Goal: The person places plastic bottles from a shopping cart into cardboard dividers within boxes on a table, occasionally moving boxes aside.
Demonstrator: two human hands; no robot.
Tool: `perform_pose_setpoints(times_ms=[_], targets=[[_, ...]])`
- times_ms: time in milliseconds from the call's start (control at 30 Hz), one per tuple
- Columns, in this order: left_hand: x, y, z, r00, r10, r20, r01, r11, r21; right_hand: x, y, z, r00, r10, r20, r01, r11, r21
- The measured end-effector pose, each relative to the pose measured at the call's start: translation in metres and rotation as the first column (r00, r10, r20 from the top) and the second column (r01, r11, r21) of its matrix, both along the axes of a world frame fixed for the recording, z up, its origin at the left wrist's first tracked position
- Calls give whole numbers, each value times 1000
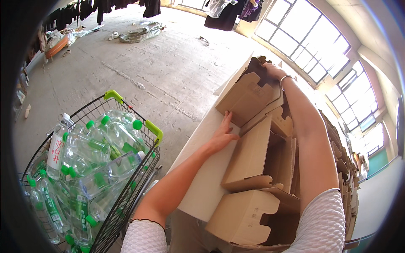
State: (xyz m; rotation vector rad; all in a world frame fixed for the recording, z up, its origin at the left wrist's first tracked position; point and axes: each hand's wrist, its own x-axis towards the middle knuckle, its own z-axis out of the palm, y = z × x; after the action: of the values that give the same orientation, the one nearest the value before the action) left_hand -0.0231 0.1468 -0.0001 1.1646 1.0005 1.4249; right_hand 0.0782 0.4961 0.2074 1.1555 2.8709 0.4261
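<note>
concrete floor, big windows | white surface piled with brown boxes | left hand flat and open against the top box, right hand gripping its far edge | stack looks loose, a tug could tip boxes toward the bottle cart

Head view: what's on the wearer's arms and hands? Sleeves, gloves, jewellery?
Both hands are bare, no gloves. The left hand has nothing on the wrist or fingers that shows. The right hand has a thin metal bangle at the wrist. Short white textured sleeves end above the elbows; the forearms are uncovered.
</note>
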Motion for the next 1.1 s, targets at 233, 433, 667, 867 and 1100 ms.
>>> perform_pose_setpoints(times_ms=[233,433,667,867,1100], targets=[[0,3,-15,1000,-8,-14,8,1000,-3,3,-129,49,998,-55,-30,55,998,-19],[-1,0,-9,997,-4,73,5,1000,-21,116,-358,95,911,235,-340,-251,968,-4],[-24,-18,-2,985,152,78,-144,984,-104,262,-614,121,919,192,-345,-231,970,-74],[-2,-146,13,944,289,157,-223,914,-340,323,-686,67,829,47,-557,-118,989,-92],[87,-307,124,836,548,-28,-546,836,60,299,-639,32,876,44,-480,-95,992,-82]])
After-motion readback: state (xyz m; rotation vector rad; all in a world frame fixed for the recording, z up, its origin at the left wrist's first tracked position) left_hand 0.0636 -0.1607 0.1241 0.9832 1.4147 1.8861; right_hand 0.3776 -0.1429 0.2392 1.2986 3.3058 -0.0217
